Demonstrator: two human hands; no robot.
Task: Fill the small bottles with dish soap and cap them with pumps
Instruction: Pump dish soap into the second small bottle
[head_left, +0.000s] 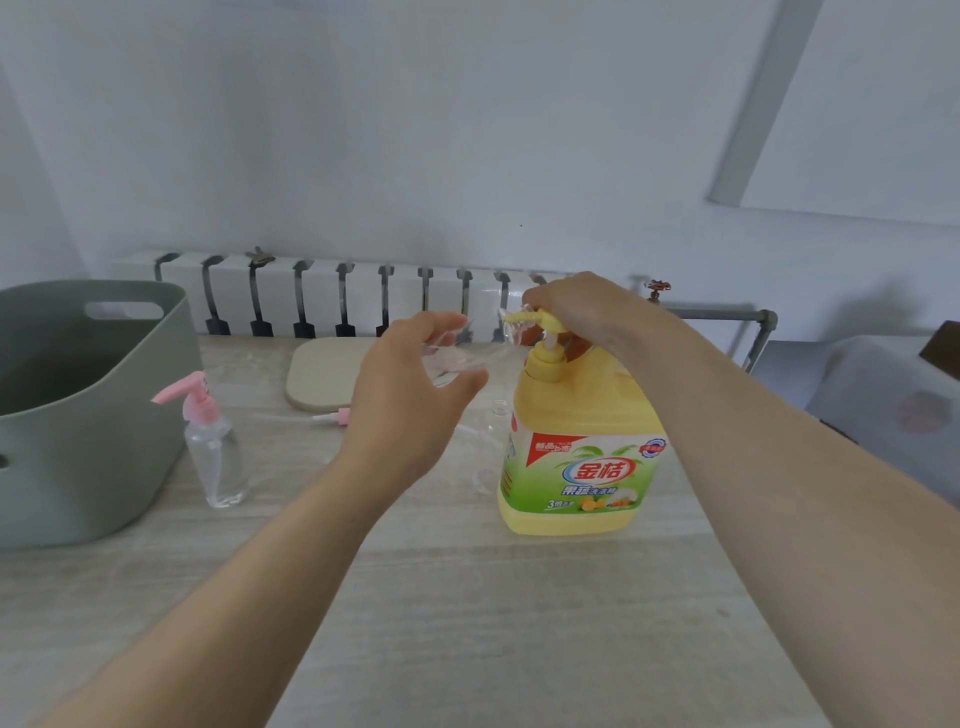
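A big yellow dish soap jug (582, 457) stands on the table at centre right. My right hand (582, 306) grips its yellow pump head from above. My left hand (410, 395) holds a small clear bottle (467, 353) tilted, its mouth right at the pump spout. A second clear bottle (215, 457), capped with a pink pump, stands to the left. A third open clear bottle (496, 436) stands just left of the jug, partly hidden by my left hand. A loose pink pump (332, 415) with its tube lies on the table behind my left hand.
A grey-green plastic basket (78, 415) fills the left side of the table. A beige mat (327, 374) lies at the back by the white radiator (337, 296). A grey pipe (727, 317) runs at the right, beyond the table edge.
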